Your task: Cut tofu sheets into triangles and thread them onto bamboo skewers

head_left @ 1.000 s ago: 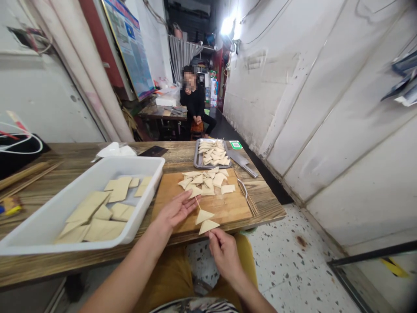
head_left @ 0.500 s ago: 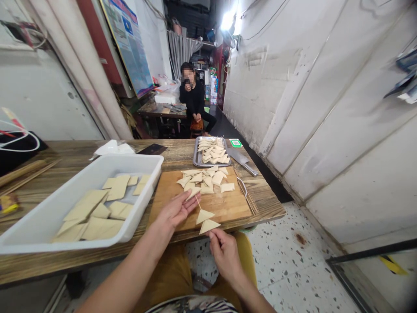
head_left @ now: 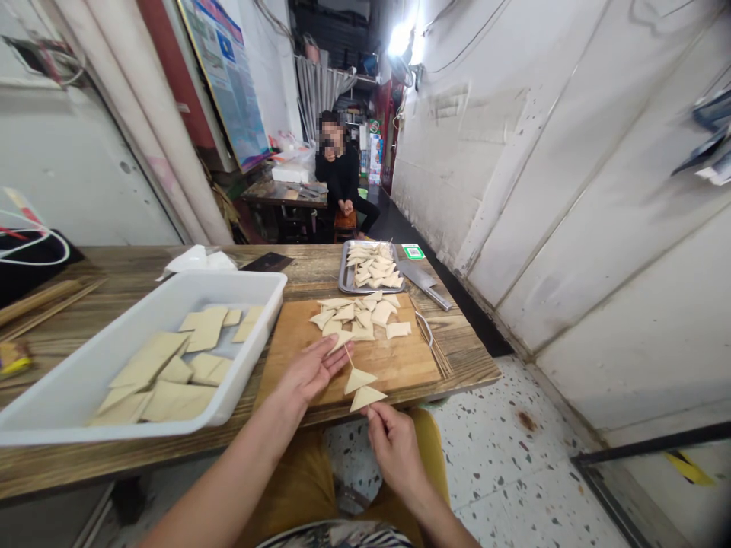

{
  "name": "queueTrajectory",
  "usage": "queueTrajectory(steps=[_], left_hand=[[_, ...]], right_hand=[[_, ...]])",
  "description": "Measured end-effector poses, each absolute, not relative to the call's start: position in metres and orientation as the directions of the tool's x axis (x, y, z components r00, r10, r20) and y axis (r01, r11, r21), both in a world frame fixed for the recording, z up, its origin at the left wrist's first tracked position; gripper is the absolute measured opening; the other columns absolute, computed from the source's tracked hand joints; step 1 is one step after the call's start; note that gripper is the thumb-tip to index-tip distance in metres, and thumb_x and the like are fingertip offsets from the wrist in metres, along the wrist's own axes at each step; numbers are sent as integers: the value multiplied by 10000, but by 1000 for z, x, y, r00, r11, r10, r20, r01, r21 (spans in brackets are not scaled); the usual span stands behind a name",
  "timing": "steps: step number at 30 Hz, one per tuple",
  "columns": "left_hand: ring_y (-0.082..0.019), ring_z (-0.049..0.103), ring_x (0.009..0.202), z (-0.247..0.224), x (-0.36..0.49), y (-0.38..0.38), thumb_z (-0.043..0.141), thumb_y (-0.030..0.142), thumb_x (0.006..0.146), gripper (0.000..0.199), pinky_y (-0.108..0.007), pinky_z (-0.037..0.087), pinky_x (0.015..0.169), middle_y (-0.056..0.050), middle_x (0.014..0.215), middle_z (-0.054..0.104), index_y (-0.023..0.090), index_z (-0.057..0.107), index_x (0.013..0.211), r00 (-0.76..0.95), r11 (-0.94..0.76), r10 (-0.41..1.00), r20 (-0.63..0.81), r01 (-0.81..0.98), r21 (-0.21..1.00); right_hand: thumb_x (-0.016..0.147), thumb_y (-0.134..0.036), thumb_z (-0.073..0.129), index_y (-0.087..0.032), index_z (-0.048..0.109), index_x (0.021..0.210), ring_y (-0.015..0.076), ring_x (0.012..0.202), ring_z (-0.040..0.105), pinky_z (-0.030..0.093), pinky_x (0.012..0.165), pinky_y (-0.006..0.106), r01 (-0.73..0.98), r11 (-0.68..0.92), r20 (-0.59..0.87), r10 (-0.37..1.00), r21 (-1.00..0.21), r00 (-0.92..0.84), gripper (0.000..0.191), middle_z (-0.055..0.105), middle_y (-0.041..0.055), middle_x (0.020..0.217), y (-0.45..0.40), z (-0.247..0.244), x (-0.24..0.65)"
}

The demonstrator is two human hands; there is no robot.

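Note:
My right hand [head_left: 397, 457] pinches a thin bamboo skewer [head_left: 348, 361] near its end, with two pale tofu triangles [head_left: 365, 398] threaded on it. My left hand [head_left: 311, 371] is over the wooden cutting board [head_left: 400, 365], its fingertips on a tofu triangle [head_left: 341, 342] next to the skewer's tip. A heap of cut tofu triangles [head_left: 357, 316] lies on the board just beyond that hand. Large uncut tofu slices [head_left: 171, 373] lie in a white plastic tub [head_left: 245, 279] to my left.
A steel tray [head_left: 343, 278] of folded tofu pieces and a cleaver [head_left: 421, 278] lie beyond the board. A skewer bundle [head_left: 435, 352] sits at its right. Farther back, a seated person [head_left: 343, 171] has a hand raised near the mouth. A wall runs along the right.
My left hand has moved slightly toward the skewer's tip, and the nearby triangle has shifted with it. My right hand and the skewer have barely moved.

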State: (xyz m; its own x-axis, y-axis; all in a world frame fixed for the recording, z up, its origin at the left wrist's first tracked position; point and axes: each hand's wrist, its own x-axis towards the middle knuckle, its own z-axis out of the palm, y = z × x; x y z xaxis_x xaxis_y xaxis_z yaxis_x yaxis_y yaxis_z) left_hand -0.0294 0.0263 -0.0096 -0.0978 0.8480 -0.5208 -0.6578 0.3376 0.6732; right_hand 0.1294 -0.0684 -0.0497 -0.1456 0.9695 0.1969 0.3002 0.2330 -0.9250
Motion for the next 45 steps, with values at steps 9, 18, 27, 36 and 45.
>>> queueTrajectory(steps=[9, 18, 27, 36, 45], left_hand=[[-196, 695, 759, -12, -30, 25, 517, 58, 829, 55, -274, 572, 671, -155, 844, 693, 95, 555, 843, -90, 344, 845, -527, -664, 664], [-215, 696, 774, -11, -27, 23, 545, 38, 806, 69, -300, 579, 689, -120, 814, 693, 93, 571, 840, -99, 307, 872, -479, -652, 693], [-204, 695, 777, -7, -22, 16, 545, 24, 805, 118, -274, 577, 675, -128, 822, 704, 85, 586, 898, -91, 319, 879, -469, -620, 717], [-183, 696, 761, -5, -16, 12, 550, 71, 819, 79, -224, 559, 610, -125, 839, 710, 116, 580, 876, -60, 332, 884, -464, -618, 713], [-158, 689, 670, -4, -17, 14, 555, 109, 824, 43, -197, 537, 534, -111, 778, 707, 125, 589, 845, -84, 347, 870, -485, -594, 726]], right_hand=[[911, -292, 392, -169, 558, 709, 111, 483, 373, 282, 462, 193, 304, 237, 199, 968, -923, -152, 290, 384, -41, 521, -69, -48, 130], [905, -268, 387, -176, 537, 691, 115, 503, 392, 289, 482, 192, 326, 255, 213, 964, -910, -161, 277, 392, -37, 534, -69, -44, 130], [910, -288, 382, -172, 544, 702, 109, 494, 376, 290, 477, 190, 350, 242, 210, 969, -905, -128, 288, 419, -33, 545, -67, -43, 130], [922, -292, 379, -166, 610, 754, 112, 474, 372, 287, 453, 191, 331, 252, 219, 967, -910, -133, 312, 413, -36, 522, -64, -43, 128], [918, -283, 377, -159, 613, 750, 108, 479, 391, 296, 453, 187, 344, 273, 236, 961, -898, -148, 314, 471, -21, 549, -66, -43, 129]])
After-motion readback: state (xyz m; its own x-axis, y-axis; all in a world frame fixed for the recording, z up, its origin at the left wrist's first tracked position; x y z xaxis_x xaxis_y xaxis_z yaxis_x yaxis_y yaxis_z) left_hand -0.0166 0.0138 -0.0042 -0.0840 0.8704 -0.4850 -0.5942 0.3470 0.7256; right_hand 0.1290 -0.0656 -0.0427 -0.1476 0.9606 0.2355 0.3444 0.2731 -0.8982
